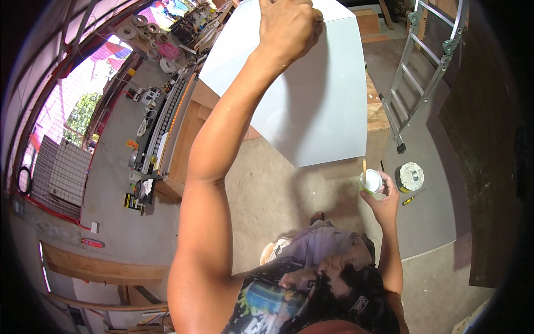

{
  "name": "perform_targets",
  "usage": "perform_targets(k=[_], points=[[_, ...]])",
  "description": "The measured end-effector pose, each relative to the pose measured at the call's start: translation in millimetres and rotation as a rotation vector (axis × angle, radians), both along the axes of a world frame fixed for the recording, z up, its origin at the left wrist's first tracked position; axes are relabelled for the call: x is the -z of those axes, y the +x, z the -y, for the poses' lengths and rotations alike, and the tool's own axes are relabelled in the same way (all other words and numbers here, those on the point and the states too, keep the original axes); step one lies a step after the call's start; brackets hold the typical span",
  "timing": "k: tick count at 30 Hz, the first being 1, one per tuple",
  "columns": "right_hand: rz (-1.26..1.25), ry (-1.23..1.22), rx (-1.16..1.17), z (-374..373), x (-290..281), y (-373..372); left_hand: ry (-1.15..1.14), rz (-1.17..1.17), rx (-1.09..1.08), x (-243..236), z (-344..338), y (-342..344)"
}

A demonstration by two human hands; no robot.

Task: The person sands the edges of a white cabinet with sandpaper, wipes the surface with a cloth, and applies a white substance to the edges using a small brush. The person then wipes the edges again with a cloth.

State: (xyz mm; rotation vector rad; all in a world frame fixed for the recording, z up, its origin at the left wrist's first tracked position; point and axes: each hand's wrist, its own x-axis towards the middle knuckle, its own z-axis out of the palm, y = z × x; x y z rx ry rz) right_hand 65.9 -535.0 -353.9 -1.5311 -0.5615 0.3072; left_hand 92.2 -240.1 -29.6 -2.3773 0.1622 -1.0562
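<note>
I've got the smooth, flat white panel (334,111) under the left hand (289,30). Left reaches far out, elbow slightly bent, fingers curled; can't tell if they grip anything. Right hand (385,200), lower, grips a round white cup (371,181), tan stick (364,167) poking out. Crusty-topped tub (410,176) right of it.
</note>
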Motion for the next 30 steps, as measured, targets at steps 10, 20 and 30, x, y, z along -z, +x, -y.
perform_targets(k=[10,20,30], points=[[0.029,-0.034,-0.016,-9.8,-4.9,-1.6,0.009,-0.059,-0.079,-2.8,-36.2,-69.0],[0.029,-0.038,-0.039,-17.8,-5.6,-1.1,-0.013,-0.121,-0.282,-15.3,-63.7,-142.3],[0.095,-0.086,0.025,-6.1,-10.9,18.7,-1.339,-0.282,0.092,129.4,21.0,-174.7]])
